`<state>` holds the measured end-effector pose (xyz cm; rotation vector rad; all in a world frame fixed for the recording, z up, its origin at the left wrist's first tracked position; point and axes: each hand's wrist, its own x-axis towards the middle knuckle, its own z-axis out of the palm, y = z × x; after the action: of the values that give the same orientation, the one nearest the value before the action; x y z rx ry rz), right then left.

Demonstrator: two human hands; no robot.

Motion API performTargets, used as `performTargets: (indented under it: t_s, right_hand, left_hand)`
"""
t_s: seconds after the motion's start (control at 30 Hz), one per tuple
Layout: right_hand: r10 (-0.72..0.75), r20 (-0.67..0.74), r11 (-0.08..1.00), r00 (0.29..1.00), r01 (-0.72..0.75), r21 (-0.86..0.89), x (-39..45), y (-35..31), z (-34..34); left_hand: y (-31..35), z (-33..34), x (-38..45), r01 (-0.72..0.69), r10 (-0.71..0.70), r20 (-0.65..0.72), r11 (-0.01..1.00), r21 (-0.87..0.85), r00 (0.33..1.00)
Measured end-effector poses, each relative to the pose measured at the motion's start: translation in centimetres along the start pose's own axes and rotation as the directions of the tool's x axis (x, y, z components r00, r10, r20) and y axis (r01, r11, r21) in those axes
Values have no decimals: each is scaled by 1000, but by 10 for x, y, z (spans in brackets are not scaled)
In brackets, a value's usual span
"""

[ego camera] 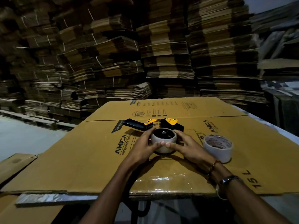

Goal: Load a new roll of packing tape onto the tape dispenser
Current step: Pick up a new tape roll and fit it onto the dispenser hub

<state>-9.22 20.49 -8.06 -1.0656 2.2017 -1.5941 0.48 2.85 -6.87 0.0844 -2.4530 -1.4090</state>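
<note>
Closely, both hands cup a tape core on the dispenser.
Left hand (146, 145) and right hand (186, 147) curl round the core (163, 139) atop the tape dispenser (155, 125); new roll (217, 147) sits right.

Our hands: left hand (146, 143) and right hand (186, 145) wrap around the white roll (163, 140).
Roll: we see it on the tape dispenser (155, 125).
Nearby: another tape roll (217, 147) on the cardboard (80, 159).
</note>
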Motion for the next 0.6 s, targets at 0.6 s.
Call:
performTargets:
  t_s: [0.6]
  right_hand:
    - [108,-405,990,908,-60,132,-7,12,22]
  left_hand:
    - [3,60,2,100,-63,-519,994,44,853]
